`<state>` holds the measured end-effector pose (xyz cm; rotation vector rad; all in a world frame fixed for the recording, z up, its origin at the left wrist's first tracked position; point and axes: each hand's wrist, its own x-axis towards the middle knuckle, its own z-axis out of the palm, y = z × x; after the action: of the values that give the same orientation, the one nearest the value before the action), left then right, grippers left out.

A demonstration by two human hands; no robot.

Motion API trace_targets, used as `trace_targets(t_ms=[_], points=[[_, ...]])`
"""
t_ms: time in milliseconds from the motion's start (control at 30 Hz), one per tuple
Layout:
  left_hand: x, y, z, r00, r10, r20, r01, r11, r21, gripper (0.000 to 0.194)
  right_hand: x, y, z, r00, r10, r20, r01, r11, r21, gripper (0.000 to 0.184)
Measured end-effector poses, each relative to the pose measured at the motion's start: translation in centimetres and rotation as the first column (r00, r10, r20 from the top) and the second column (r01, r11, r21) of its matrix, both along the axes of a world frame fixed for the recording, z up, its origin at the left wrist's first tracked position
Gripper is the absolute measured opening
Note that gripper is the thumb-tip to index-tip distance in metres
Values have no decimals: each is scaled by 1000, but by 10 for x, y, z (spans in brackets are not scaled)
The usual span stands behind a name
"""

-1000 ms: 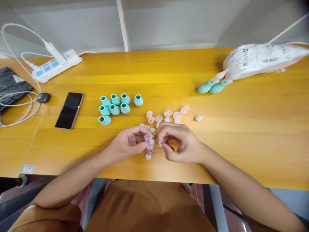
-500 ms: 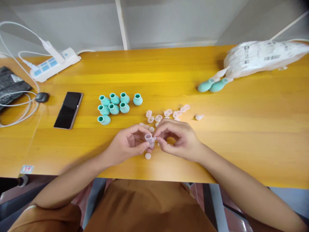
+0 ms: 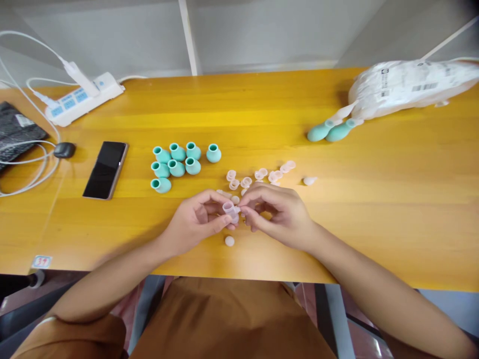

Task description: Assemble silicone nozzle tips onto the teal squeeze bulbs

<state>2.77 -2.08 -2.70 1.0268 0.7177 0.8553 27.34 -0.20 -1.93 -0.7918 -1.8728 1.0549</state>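
Observation:
A small translucent plastic tube piece point(image 3: 228, 208) with a wide round mouth and a short side stub is pinched between the thumb and fingers of my left hand point(image 3: 196, 219). From the other side, my right hand point(image 3: 279, 212) closes its thumb and forefinger on the side stub. Whether a separate tiny part sits in that pinch is hidden by the fingertips. Just beyond my fingers lie several loose translucent pieces point(image 3: 234, 184), partly covered by my right hand. One pale round disc point(image 3: 229, 241) rests on the table nearer to me.
Several turquoise rubber bulbs point(image 3: 176, 168) stand left of centre. Beside them lies a phone point(image 3: 106, 170), with a power strip point(image 3: 84, 101) behind. At the back right, two bulbs with clear tops point(image 3: 339, 131) touch a white plastic bag point(image 3: 407, 92). A pale teat-shaped piece point(image 3: 309, 181) lies alone.
The tube piece has tipped slightly to the left and up in my left hand. My right fingertips have shifted a little with its stub. Objects on the table stay put.

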Motion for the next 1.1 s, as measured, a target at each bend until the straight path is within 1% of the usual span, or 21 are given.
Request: trace_targets(t_ms=[200, 300, 400, 500, 567, 667, 733, 800, 867, 967, 1033, 1100], points=[[1, 2, 2, 998, 43, 49, -44, 999, 22, 19, 0, 0, 2, 1000, 6, -27, -4, 998, 68, 19], [1, 3, 3, 997, 70, 29, -71, 997, 37, 19, -1, 0, 2, 1000, -8, -12, 10, 985, 175, 34], [0, 4, 4, 994, 111, 10, -111, 992, 58, 22, 0, -1, -1, 999, -23, 37, 11, 955, 298, 48], [1, 4, 3, 990, 137, 14, -138, 987, 88, 23, 2, -1, -3, 998, -20, 55, 1, 942, 335, 55], [2, 3, 3, 990, 143, 23, -144, 981, 129, 21, 3, -1, -3, 999, -15, 47, -1, 947, 322, 55], [3, 3, 3, 988, 154, 27, -156, 960, 233, 18, 1, 0, -2, 1000, -14, 13, 9, 952, 305, 50], [4, 4, 3, 986, 163, 21, -161, 943, 292, 19, 0, 1, -2, 1000, -15, -10, 17, 950, 311, 46], [4, 3, 3, 985, 169, 20, -167, 932, 322, 19, 0, 1, -4, 1000, -19, -15, 23, 943, 333, 44], [5, 3, 2, 984, 173, 30, -173, 927, 332, 20, 0, 0, -5, 999, -29, 18, 20, 923, 384, 46], [5, 2, 1, 983, 179, 32, -178, 918, 354, 22, 3, -1, -7, 994, -55, 95, 1, 870, 493, 49], [5, 2, 1, 983, 181, 22, -176, 912, 370, 20, 4, -1, -7, 992, -57, 116, -14, 846, 534, 46], [6, 1, 1, 984, 175, 13, -167, 913, 373, 17, 5, -1, -6, 992, -51, 113, -18, 840, 542, 39]])
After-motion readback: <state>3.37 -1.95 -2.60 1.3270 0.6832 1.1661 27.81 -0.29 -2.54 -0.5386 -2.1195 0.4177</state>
